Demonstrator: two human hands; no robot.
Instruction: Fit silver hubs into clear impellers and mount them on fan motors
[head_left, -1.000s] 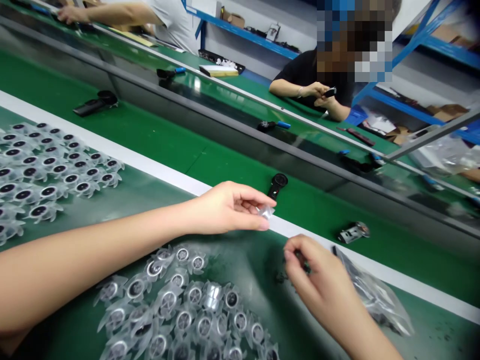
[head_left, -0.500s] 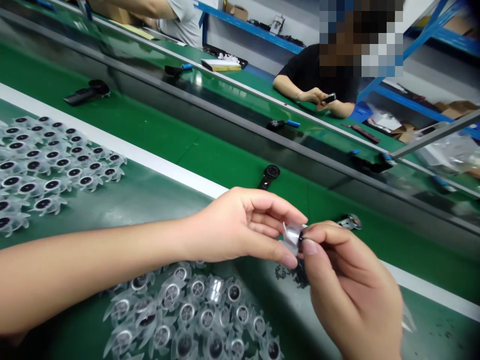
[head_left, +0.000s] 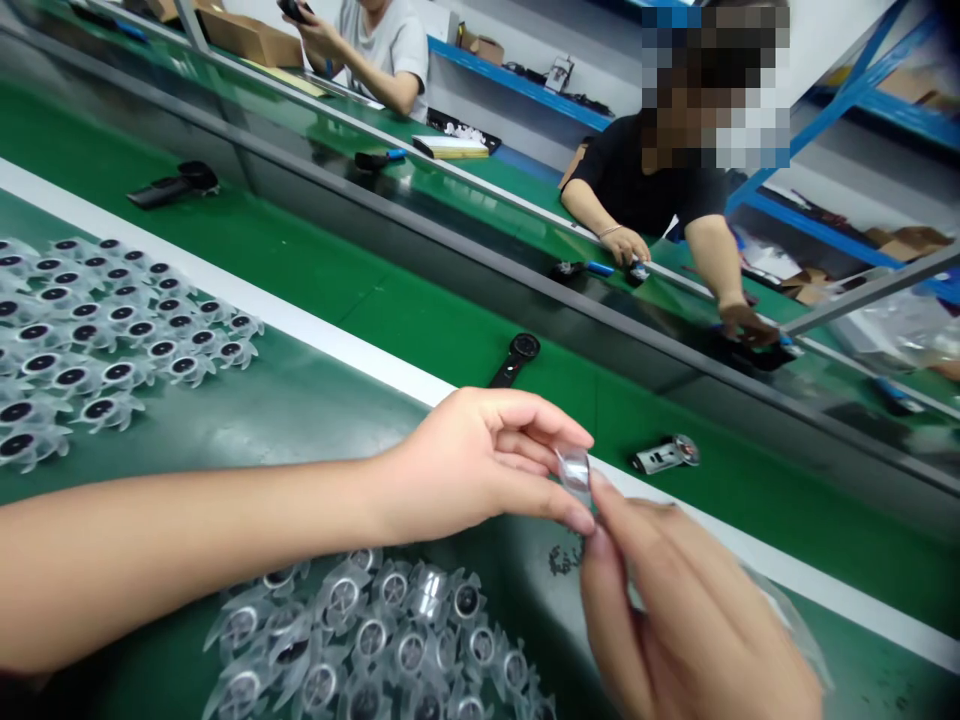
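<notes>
Head view: left hand [head_left: 480, 465] reaching in from the left, fingers curled, the grip lightly clenched around a small clear plastic piece [head_left: 575, 475], the piece held in mid-air above the green desk [head_left: 285, 440], not touching it; right hand [head_left: 697, 610] low at the lower right, blurred, its fingertips [head_left: 600, 500] against the same piece from below, probably a shared pinch, exact contact uncertain through the blur. Just under the pinch, a scatter of small dark bits [head_left: 564, 560] on the desk. Off to the left, a heap of translucent fan-shaped parts [head_left: 127, 340] with dark centres; below the left forearm, a second heap of similar parts [head_left: 375, 620]. Beyond a white edge strip [head_left: 300, 335], on a green belt [head_left: 420, 320], a black round-headed part [head_left: 521, 350] and a silver-and-black part [head_left: 664, 455]. Farther off, a co-worker's hand [head_left: 626, 245] at the next line. Best handling for thin clear plastic like this: a light fingertip hold at the rim, no squeezing, the centre left unobstructed.
</notes>
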